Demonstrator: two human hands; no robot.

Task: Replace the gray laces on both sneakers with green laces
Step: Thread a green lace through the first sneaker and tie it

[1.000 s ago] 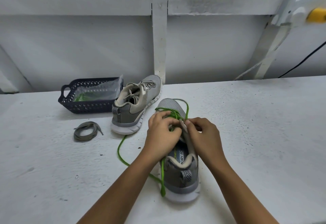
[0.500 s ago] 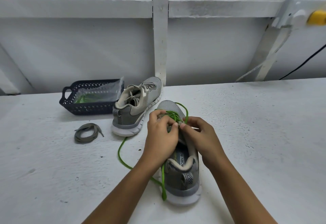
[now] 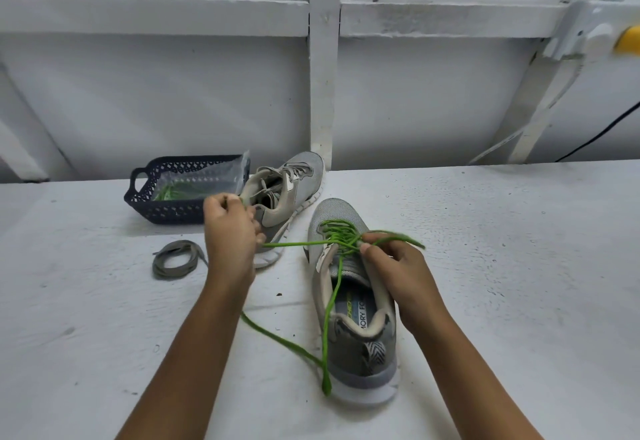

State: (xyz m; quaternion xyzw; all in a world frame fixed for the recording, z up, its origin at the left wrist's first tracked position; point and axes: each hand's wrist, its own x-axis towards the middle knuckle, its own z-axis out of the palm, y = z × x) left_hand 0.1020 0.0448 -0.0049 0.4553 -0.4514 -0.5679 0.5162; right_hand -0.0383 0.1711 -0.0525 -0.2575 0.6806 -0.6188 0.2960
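Left hand (image 3: 230, 231) at ten o'clock from the near sneaker (image 3: 363, 356), fingers curled round one strand of the green lace (image 3: 341, 237), drawn taut and level out of the upper eyelets. Right hand (image 3: 401, 269) over the same shoe's right collar, thumb and forefinger pinching the lace just at the eyelets, with a loop sticking out toward three o'clock. Nearest of all, by the heel at seven o'clock: a loose lace end lying over the white sole, crossed by a second slack run trailing off toward ten o'clock under the left forearm. Heel toward the viewer, toe pointing to twelve; green criss-cross already through the toe-end eyelets, insole print partly readable. On the white table (image 3: 519, 266), at nine o'clock from the toe, a coiled gray lace (image 3: 175, 261), apart from both shoes. Farther back at eleven o'clock, the second sneaker (image 3: 306, 179), gray laces in place, partly hidden behind the left hand. Just beside it at nine o'clock, a dark basket (image 3: 152, 209) holding a clear bag (image 3: 207, 179) with something green inside. Behind everything, a white panelled wall (image 3: 173, 93).
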